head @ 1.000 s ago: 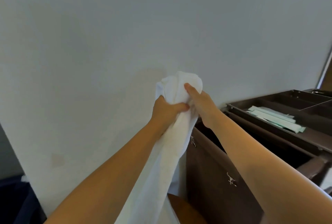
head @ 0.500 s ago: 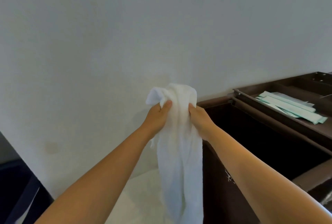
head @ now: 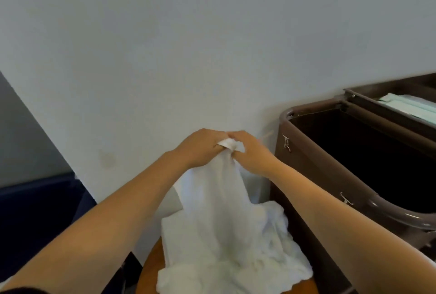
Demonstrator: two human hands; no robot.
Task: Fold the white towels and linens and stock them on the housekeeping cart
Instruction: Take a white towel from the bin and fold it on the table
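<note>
The left hand [head: 200, 150] and right hand [head: 251, 152] meet atop the towel [head: 219, 199], which hangs onto the linen heap [head: 264, 260] on the worktop [head: 147, 273]. Just right stands the cart [head: 306, 187] — its bin [head: 313, 114] in front, its tray [head: 368, 101] with packets [head: 410, 107] behind — before the wall [head: 212, 46].

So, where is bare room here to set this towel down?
Free: the dark open bin of the brown cart, inside its rounded rim, and a narrow strip of the round wooden table left of the heaped white towels. Crowded: the table's middle, and the cart's top tray holding pale green packets.
</note>
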